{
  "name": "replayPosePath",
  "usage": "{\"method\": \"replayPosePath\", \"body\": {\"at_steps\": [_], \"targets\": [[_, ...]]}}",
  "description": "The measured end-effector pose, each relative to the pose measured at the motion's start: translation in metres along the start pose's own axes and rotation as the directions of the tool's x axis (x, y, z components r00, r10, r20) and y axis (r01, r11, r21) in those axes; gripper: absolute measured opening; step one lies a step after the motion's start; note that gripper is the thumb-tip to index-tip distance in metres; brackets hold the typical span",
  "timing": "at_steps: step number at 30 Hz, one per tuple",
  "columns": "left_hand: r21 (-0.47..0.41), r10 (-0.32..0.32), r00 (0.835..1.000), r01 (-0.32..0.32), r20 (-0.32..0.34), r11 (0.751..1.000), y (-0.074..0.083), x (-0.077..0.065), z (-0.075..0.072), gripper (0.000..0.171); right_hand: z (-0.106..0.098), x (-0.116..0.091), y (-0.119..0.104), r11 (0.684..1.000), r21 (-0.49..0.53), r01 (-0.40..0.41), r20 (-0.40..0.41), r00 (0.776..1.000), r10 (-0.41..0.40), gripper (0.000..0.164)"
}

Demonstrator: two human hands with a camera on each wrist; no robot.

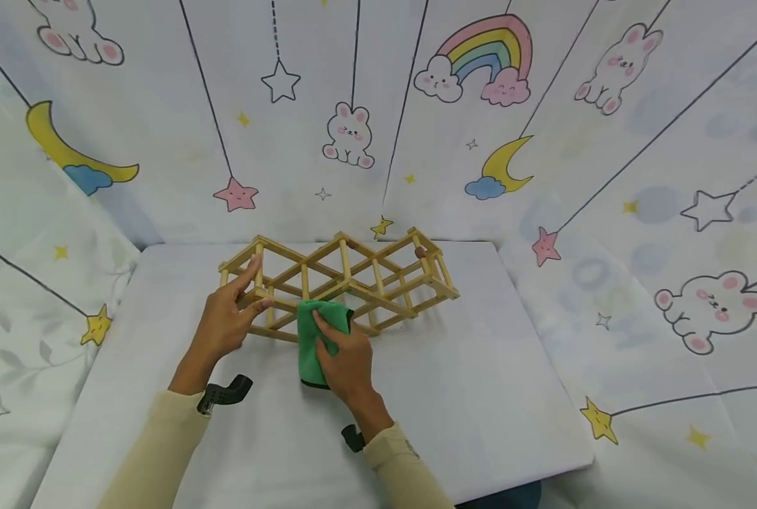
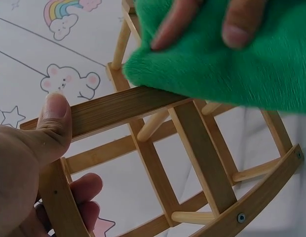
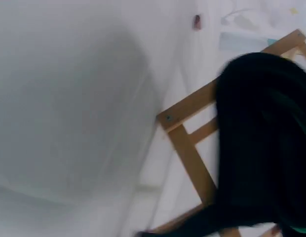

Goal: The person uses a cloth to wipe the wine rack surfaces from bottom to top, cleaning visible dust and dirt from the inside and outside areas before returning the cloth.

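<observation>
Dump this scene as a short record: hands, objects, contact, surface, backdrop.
left hand: grips left end of wooden rack
right hand: holds green cloth
rack: flat bars joined by round pegs, open lattice
contact: cloth touches the rack's near side
surface: white tabletop, beneath the rack
backdrop: white, printed with bears, stars, moons, rainbow

White tabletop (image 1: 467, 396) with rounded corners, wooden lattice rack (image 1: 345, 261) resting on it, toward the far edge
</observation>
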State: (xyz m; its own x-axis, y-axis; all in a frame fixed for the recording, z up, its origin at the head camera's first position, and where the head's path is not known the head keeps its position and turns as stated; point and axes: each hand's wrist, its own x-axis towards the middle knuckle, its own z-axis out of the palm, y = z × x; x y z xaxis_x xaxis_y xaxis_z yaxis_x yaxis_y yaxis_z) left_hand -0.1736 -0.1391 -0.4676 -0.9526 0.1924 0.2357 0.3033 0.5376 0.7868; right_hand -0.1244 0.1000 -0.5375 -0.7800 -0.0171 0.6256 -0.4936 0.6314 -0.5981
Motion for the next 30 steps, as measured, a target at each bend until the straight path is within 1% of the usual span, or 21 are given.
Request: {"method": "replayPosePath", "body": {"at_steps": [1,3,4,5,6,7,9,10,11,12,13,16,17,18,21,23,24,25,27,29,30], "targets": [[0.000,0.003,1.000,-0.003,-0.003,1.000,0.000,0.000,0.000,0.079,-0.001,0.001,-0.002,0.999,0.020,0.030,-0.047,0.998,-0.029,0.049],[-0.006,0.011,1.000,-0.011,-0.004,1.000,0.001,0.002,0.000,0.080,-0.002,0.005,-0.004,0.996,0.046,0.081,-0.181,0.981,-0.072,0.050],[-0.006,0.013,1.000,-0.013,-0.004,1.000,0.001,0.002,0.001,0.080,-0.002,0.007,-0.004,0.994,0.057,0.091,-0.231,0.970,-0.076,0.049],[-0.006,0.013,1.000,-0.013,-0.003,1.000,0.001,0.003,0.001,0.080,0.000,0.009,-0.003,0.994,0.070,0.083,-0.257,0.964,-0.063,0.048],[-0.006,0.012,1.000,-0.012,-0.004,1.000,0.000,0.003,0.001,0.080,0.002,0.009,-0.002,0.995,0.082,0.063,-0.257,0.966,-0.040,0.047],[-0.006,0.009,1.000,-0.009,-0.003,1.000,0.000,0.003,0.001,0.080,0.004,0.008,-0.002,0.996,0.085,0.034,-0.229,0.973,-0.014,0.047],[-0.003,0.003,1.000,-0.003,-0.002,1.000,0.000,0.002,0.001,0.080,0.008,0.004,-0.002,0.995,0.094,-0.015,-0.137,0.990,0.028,0.047],[0.001,-0.001,1.000,0.001,-0.003,1.000,0.000,0.002,0.000,0.081,0.010,0.001,-0.002,0.995,0.099,-0.022,-0.097,0.995,0.031,0.047],[0.004,-0.004,1.000,0.004,-0.004,1.000,-0.001,0.001,0.000,0.081,0.011,-0.001,-0.002,0.995,0.101,-0.013,-0.083,0.996,0.021,0.048],[0.007,-0.006,1.000,0.006,-0.007,1.000,-0.001,0.001,0.000,0.081,0.011,-0.002,-0.003,0.994,0.108,0.001,-0.091,0.996,0.009,0.048],[0.008,-0.003,1.000,0.003,-0.011,1.000,0.000,0.001,-0.001,0.081,0.010,-0.003,-0.004,0.993,0.114,0.018,-0.122,0.993,-0.004,0.048],[0.002,0.009,1.000,-0.009,-0.019,1.000,0.000,0.002,-0.001,0.080,0.010,0.001,-0.002,0.991,0.126,0.038,-0.251,0.968,-0.005,0.048],[-0.001,0.010,1.000,-0.010,-0.017,1.000,0.000,0.003,0.000,0.080,0.010,0.002,-0.001,0.992,0.124,0.024,-0.265,0.964,0.010,0.047],[-0.004,0.010,1.000,-0.010,-0.016,1.000,0.001,0.003,0.000,0.080,0.011,0.003,0.000,0.993,0.118,0.003,-0.254,0.967,0.028,0.046],[0.004,-0.007,1.000,0.007,-0.001,1.000,0.001,0.003,-0.001,0.080,0.013,-0.001,-0.001,0.990,0.118,-0.078,-0.100,0.991,0.090,0.046],[0.012,-0.024,1.000,0.024,0.014,1.000,0.001,0.002,-0.003,0.081,0.013,-0.005,-0.004,0.987,0.134,-0.086,-0.035,0.995,0.092,0.047],[0.015,-0.030,0.999,0.030,0.023,0.999,0.001,0.002,-0.004,0.081,0.012,-0.005,-0.006,0.986,0.155,-0.070,-0.040,0.996,0.077,0.047],[0.018,-0.037,0.999,0.037,0.034,0.999,0.001,0.001,-0.006,0.081,0.010,-0.004,-0.009,0.982,0.182,-0.052,-0.068,0.996,0.065,0.047],[0.017,-0.048,0.997,0.047,0.059,0.999,0.001,0.001,-0.011,0.079,0.009,0.000,-0.012,0.976,0.216,0.003,-0.175,0.984,0.036,0.047],[0.005,-0.044,0.996,0.044,0.079,0.999,-0.001,0.001,-0.016,0.075,0.008,0.004,-0.012,0.976,0.217,0.026,-0.240,0.970,0.027,0.047],[0.002,-0.038,0.996,0.038,0.085,0.999,-0.002,0.001,-0.018,0.072,0.009,0.005,-0.012,0.981,0.195,0.017,-0.240,0.970,0.031,0.047]]}}
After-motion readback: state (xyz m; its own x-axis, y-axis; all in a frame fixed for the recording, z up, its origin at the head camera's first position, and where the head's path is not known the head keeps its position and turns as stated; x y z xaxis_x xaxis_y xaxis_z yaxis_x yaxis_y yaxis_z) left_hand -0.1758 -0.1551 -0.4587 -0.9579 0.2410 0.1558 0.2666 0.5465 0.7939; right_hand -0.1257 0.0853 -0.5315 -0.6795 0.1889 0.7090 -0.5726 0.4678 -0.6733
